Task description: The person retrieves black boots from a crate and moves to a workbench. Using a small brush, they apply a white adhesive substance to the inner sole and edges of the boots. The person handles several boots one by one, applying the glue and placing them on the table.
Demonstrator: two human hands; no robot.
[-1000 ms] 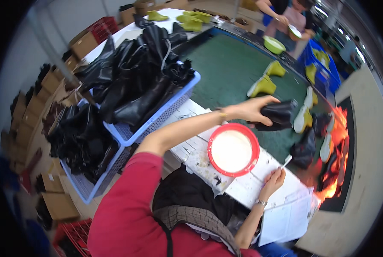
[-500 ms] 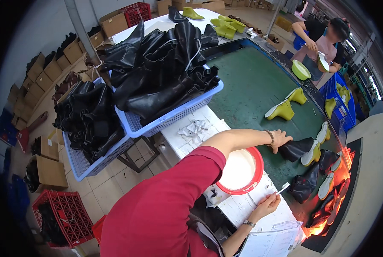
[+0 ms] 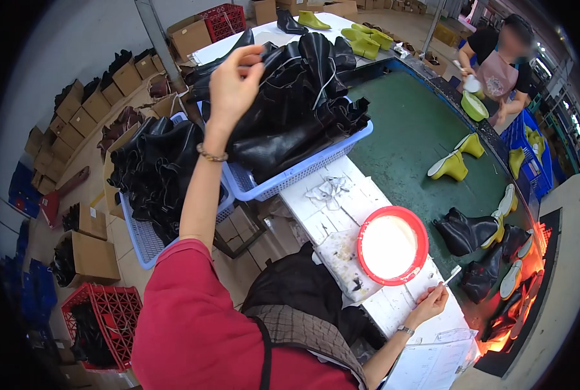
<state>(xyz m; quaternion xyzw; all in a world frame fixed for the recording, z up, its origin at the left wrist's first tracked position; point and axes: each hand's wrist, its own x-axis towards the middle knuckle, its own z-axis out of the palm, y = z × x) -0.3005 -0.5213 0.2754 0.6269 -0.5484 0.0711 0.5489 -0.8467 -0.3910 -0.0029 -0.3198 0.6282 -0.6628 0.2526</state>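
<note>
Hard to make out: contact between left hand (image 3: 233,84) and piled black boots (image 3: 277,153); touching or merely in front, cannot tell. Lower boots hidden by neighbours and by walls of blue basket (image 3: 316,162), set against upper left end of white counter (image 3: 394,302). Most of brush (image 3: 455,272) handle lost inside right hand (image 3: 431,304). Surface of white liquid (image 3: 389,246) washed out by glare. Paper sheets (image 3: 426,364) at counter's lower right end, cut off at lower edge of view.

Left grip loosely curled, thumb and fingers apart, nothing visible between. Right grip pinching brush handle, near counter's edge along green surface (image 3: 400,123).

Brush axis slanting up and rightward from fingers, head outward toward green surface. Foremost boot in basket lying roughly along near rim. Single black boot (image 3: 464,233) on green surface, near edge facing counter; axis roughly left to right, toe hard to tell from shaft. Just beside, pale-soled lime shoes (image 3: 498,221).

Boots glossy, dark, creased; pale cord (image 3: 327,81) looped over basket pile. Brush slim, pale-headed. Red bowl (image 3: 424,244) round, wide-rimmed, on counter between basket and right hand.
</note>
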